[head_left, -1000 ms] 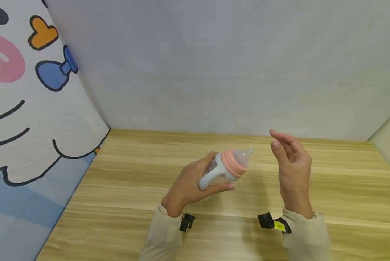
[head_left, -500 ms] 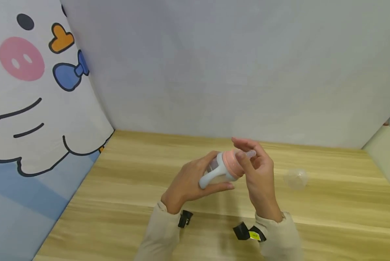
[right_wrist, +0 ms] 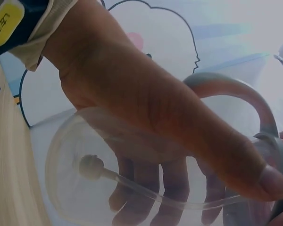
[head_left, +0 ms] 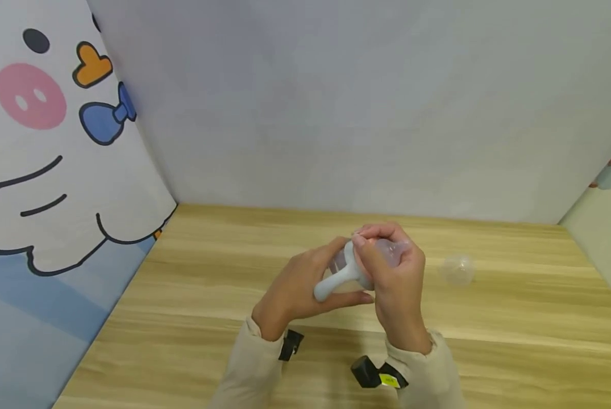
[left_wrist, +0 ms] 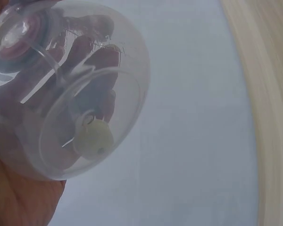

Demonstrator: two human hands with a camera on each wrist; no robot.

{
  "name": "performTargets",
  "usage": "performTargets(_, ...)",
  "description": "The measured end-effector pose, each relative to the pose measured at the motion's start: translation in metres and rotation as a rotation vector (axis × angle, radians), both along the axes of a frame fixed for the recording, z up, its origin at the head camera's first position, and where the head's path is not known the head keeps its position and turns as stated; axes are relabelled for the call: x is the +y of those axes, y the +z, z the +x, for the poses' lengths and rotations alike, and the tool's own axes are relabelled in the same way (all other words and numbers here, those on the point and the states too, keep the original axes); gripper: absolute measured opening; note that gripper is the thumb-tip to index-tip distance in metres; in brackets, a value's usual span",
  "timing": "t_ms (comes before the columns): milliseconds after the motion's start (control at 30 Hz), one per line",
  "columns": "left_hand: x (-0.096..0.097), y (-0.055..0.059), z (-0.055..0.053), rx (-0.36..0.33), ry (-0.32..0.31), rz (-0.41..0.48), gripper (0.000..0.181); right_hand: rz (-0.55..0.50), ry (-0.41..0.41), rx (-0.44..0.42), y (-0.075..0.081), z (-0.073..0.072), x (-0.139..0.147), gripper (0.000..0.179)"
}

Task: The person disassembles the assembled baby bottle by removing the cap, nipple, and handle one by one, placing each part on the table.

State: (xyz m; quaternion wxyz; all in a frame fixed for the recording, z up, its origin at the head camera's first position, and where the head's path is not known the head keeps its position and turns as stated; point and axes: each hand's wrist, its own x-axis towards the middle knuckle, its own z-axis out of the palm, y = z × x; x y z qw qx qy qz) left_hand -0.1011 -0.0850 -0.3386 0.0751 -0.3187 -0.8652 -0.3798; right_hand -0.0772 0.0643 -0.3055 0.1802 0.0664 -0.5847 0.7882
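Note:
My left hand (head_left: 297, 281) grips the clear body of a baby bottle (head_left: 337, 261) with a pale blue handle (head_left: 336, 279). The bottle slants, its translucent teat (head_left: 389, 250) toward the right. My right hand (head_left: 399, 281) curls round the collar, thumb near the handle ring, hiding most of the pink. In the left wrist view, the rounded bottle bottom faces the camera, with a pale straw weight (left_wrist: 93, 139) inside. Through the clear wall in the right wrist view, a thin straw (right_wrist: 174, 205) shows, with fingers behind it.
A clear dome-shaped cap (head_left: 457, 270) lies on the wood-grain table (head_left: 208, 255), right of my hands. A pale cloth wall (head_left: 336, 113) rises behind the table, and a cartoon-printed panel (head_left: 121, 187) stands along the left side.
My right hand has moved left from beside the bottle and closed its fingers round the top. My left hand keeps its hold, nearly still. The clear cap has come into view.

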Motion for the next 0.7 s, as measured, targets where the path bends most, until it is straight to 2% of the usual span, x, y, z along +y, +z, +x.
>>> performTargets(200,-0.003,0.007,0.013,0.058,0.017,-0.009,0.068,-0.001,0.022,0.059,0.006,0.011,-0.003,0.006)
performTargets(333,-0.006,0.0,0.019,0.058,0.025,0.002,0.069,0.01,0.03,0.026,0.001,0.016,-0.005,0.005)
performTargets(433,-0.006,-0.006,0.019,0.048,0.037,0.007,0.07,0.024,-0.002,-0.013,-0.002,0.016,-0.007,0.007)
performTargets(567,-0.006,-0.008,0.016,0.046,0.046,0.0,0.071,0.042,-0.073,-0.061,-0.003,0.013,-0.01,0.012)
performTargets(700,-0.006,-0.005,0.012,0.052,0.036,-0.005,0.069,0.037,-0.093,-0.044,0.0,0.011,-0.011,0.013)
